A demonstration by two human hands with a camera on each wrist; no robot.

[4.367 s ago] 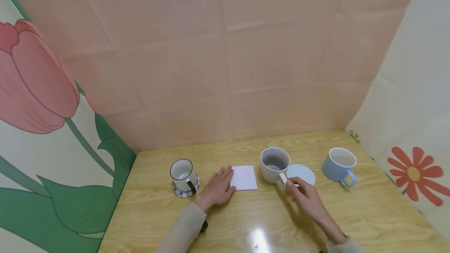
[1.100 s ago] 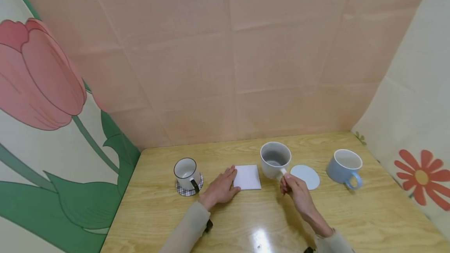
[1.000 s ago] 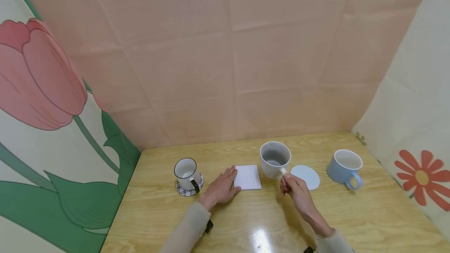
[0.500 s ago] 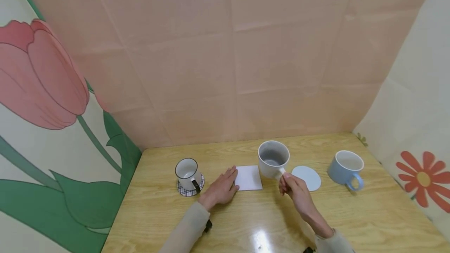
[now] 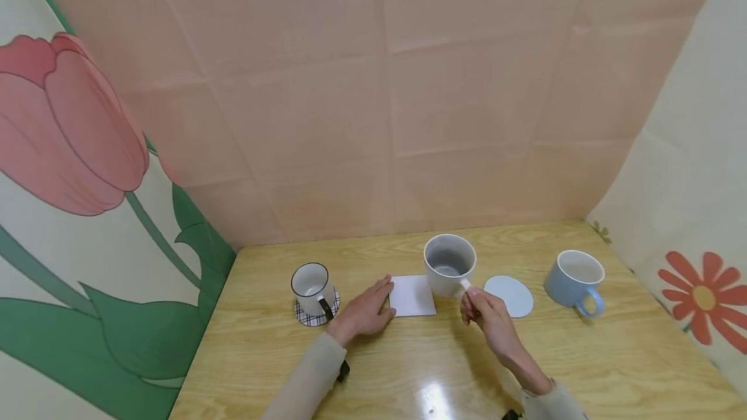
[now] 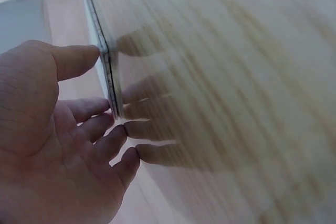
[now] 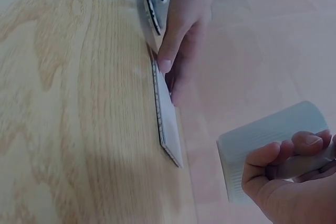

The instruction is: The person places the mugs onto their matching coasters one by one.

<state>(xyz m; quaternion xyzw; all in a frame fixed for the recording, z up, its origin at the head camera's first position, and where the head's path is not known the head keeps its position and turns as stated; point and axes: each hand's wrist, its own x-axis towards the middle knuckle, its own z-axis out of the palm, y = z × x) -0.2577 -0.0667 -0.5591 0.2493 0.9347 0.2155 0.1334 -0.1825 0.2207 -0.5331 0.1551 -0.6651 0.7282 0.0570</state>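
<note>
My right hand (image 5: 493,323) grips the handle of a white mug (image 5: 446,280), its fingers curled round the handle. The mug is held off the table, slightly tilted, by the right edge of a white square coaster (image 5: 412,295). Ribbed sides show on the mug (image 7: 273,135) in the right wrist view. My left hand (image 5: 367,310) lies at the coaster's left edge with relaxed fingers. In the left wrist view, the thumb and fingertips of that hand (image 6: 68,124) touch the coaster's edge (image 6: 105,56).
A black-rimmed white mug (image 5: 309,284) stands on a round checked coaster (image 5: 309,320) at left. To the right lie a pale blue round coaster (image 5: 509,295) and a blue mug (image 5: 574,277). Wood-grain table (image 5: 251,355); a pink cloth backdrop (image 5: 327,115) rises behind it.
My right hand has closed more fully on the white mug's handle and lifted it, shifting it left from the round coaster towards the square one. The left hand has stayed at the square coaster.
</note>
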